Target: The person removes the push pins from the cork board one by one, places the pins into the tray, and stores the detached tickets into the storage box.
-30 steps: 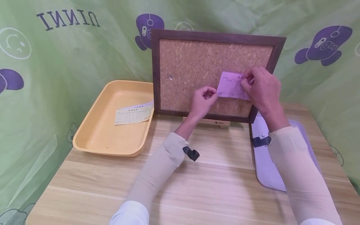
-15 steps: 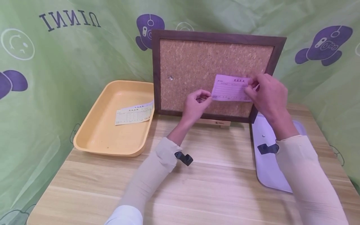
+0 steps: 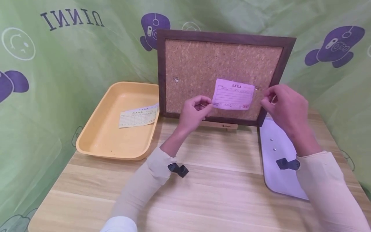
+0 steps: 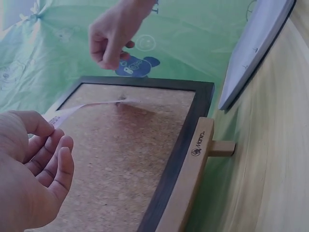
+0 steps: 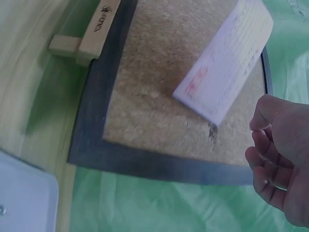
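Note:
A pink printed slip (image 3: 233, 94) hangs tilted in front of the cork board (image 3: 197, 64), its lower left corner pinched by my left hand (image 3: 194, 112). In the left wrist view the slip (image 4: 65, 113) shows edge-on. To the right of the slip and apart from it is my right hand (image 3: 285, 106), its thumb and forefinger drawn together near the board's frame. Nothing clear shows between those fingers in the right wrist view, where the hand (image 5: 285, 154) is partly cut off; a tiny thing there could be hidden. A small dark mark (image 5: 213, 133) lies on the cork beside the slip.
A yellow tray (image 3: 95, 135) on the left holds a pale yellow slip (image 3: 137, 117) over another slip. At right, under the right forearm, lies a lilac tray (image 3: 278, 174) with small shiny bits (image 3: 271, 139). The board stands on a wooden foot (image 3: 220, 125).
The pink slip has moved left and slightly down with my left hand. My right hand has come off the slip and shifted right and down, uncovering its right edge and a mark on the cork.

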`<state>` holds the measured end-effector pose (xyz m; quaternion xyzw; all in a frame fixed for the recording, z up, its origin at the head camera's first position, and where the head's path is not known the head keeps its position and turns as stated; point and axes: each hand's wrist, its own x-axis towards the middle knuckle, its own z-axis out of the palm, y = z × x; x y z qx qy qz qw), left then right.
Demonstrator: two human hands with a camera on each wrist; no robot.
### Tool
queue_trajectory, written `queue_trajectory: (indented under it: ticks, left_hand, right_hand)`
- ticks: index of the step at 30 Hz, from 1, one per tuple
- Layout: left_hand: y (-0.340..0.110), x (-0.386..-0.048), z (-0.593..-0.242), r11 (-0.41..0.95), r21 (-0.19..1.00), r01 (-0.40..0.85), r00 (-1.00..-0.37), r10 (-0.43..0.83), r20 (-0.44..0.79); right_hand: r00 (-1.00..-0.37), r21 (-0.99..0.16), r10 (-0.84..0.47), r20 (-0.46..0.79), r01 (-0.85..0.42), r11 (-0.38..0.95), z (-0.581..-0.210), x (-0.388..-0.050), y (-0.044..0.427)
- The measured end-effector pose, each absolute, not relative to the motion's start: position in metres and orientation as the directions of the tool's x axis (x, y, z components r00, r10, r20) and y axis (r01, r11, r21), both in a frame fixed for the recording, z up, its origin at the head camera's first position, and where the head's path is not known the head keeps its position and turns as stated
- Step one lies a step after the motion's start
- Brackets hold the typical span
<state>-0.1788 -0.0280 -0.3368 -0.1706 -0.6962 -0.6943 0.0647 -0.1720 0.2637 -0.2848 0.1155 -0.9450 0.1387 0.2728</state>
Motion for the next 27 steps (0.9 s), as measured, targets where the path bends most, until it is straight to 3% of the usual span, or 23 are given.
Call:
queue_trajectory:
  ticks: [10, 16, 27]
  left_hand:
    - [-0.055, -0.163, -0.318, 0.006, 0.907, 0.42, -0.898, 0.142, 0.415]
    - [-0.078, -0.162, -0.308, 0.097, 0.874, 0.476, -0.879, 0.091, 0.469]
    - [-0.128, -0.164, -0.297, 0.131, 0.858, 0.497, -0.863, -0.025, 0.504]
  right_hand:
    - [-0.834, -0.202, -0.14, 0.534, -0.287, 0.936, -0.295, -0.161, 0.283]
    - [-0.837, -0.207, -0.13, 0.531, -0.277, 0.938, -0.301, -0.155, 0.291]
    - [-0.864, -0.212, -0.127, 0.487, -0.258, 0.943, -0.315, -0.145, 0.306]
